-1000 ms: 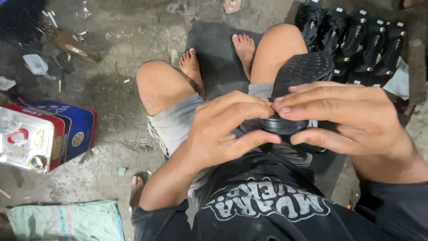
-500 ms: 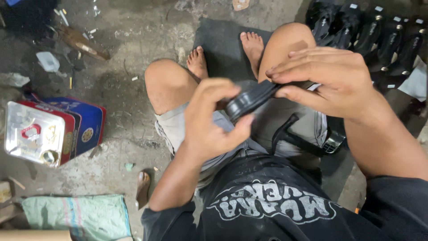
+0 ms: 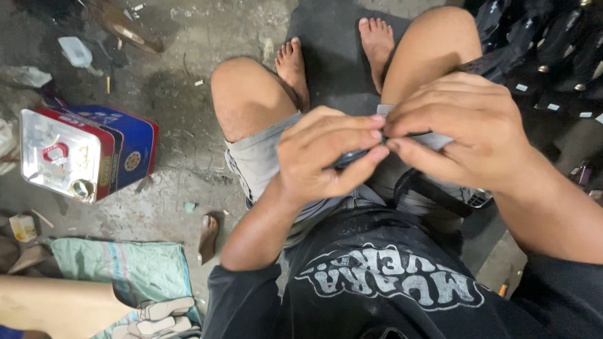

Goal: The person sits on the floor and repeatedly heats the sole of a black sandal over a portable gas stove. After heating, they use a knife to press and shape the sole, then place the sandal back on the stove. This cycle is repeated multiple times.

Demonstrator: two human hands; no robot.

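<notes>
Pinch the dark strap (image 3: 352, 157) firmly above the lap, left hand (image 3: 326, 157) curled beneath, right hand (image 3: 465, 129) fingertips pressing its end; keep thumbs close; work slowly, evenly.

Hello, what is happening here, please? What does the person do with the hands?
A person sits on a concrete floor, knees up and feet bare. Both hands meet over the lap: the left hand and the right hand pinch a thin black strap piece between the fingertips. More black straps hang below, over the thigh. A red and blue metal tin lies on its side at the left, and a row of black sandals lies at the upper right.
</notes>
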